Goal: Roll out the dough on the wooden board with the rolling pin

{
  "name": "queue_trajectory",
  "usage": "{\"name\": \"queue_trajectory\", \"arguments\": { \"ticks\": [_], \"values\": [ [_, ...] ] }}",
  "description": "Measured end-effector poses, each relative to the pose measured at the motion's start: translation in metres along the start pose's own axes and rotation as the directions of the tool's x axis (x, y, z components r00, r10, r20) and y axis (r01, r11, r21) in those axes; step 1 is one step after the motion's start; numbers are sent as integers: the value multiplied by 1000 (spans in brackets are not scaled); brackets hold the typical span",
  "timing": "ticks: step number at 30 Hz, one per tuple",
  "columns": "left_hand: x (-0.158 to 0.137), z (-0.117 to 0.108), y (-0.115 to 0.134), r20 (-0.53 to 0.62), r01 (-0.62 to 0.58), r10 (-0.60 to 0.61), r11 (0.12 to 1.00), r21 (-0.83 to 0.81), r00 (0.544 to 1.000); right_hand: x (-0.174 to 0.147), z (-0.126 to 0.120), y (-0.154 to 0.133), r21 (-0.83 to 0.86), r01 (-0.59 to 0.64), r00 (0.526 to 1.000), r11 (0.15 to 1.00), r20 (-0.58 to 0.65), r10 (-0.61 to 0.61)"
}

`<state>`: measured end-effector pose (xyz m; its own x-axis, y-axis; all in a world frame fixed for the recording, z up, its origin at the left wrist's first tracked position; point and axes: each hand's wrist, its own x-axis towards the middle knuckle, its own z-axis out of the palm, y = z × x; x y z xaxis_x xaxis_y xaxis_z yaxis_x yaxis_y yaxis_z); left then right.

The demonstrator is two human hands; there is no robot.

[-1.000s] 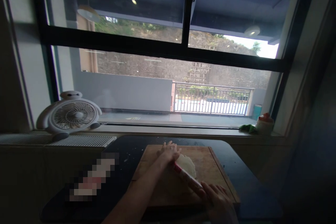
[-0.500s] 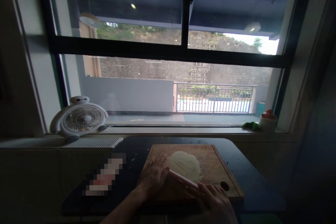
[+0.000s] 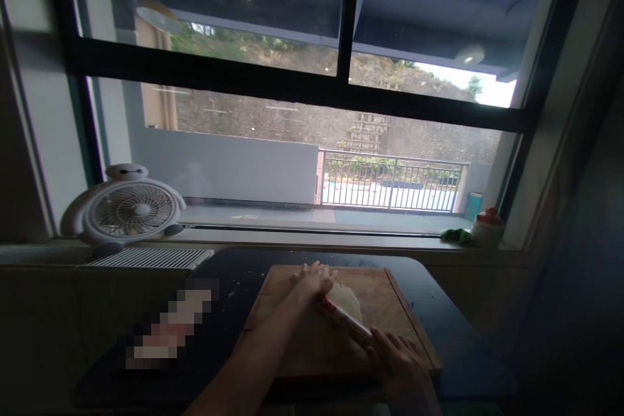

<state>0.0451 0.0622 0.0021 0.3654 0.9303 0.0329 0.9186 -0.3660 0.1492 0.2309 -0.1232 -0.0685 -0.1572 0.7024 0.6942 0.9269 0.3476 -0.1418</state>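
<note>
My right hand [image 3: 397,357] is wrapped round the near end of a reddish, shiny rolling pin [image 3: 347,322] with pale markings. The pin slants across the near edge of a flat, pale sheet of dough [image 3: 351,299]. My left hand [image 3: 316,278] lies over the far left part of the dough with its fingers spread, and hides that part. The far end of the pin reaches close to my left wrist. Dough and pin are on a wooden cutting board [image 3: 390,312].
The board rests on a dark table [image 3: 429,299] with rounded corners. A blurred-out item [image 3: 170,331] lies at the table's left. A white fan [image 3: 139,209] stands beyond it by the window. On the sill at right are a green cloth [image 3: 457,234] and a red-topped jar [image 3: 487,229].
My left hand has moved forward and right, from the board's left side onto the dough. My right hand still holds the pin. The view has tilted and shifted slightly.
</note>
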Motion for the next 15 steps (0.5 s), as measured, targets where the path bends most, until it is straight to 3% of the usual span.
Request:
{"name": "queue_trajectory", "arguments": {
  "ticks": [4,9,15],
  "values": [
    [-9,-1,-2,-56,-4,3,1000,-9,998,-2,-2,-6,-4,-5,1000,1000,15,5],
    [-62,-2,-22,-95,-56,58,998,24,994,-8,5,-14,38,55,998,998,-29,-54],
    [-121,11,-51,-264,-110,113,994,29,958,-10,9,-24,86,63,998,994,-10,-63]
  ]
}}
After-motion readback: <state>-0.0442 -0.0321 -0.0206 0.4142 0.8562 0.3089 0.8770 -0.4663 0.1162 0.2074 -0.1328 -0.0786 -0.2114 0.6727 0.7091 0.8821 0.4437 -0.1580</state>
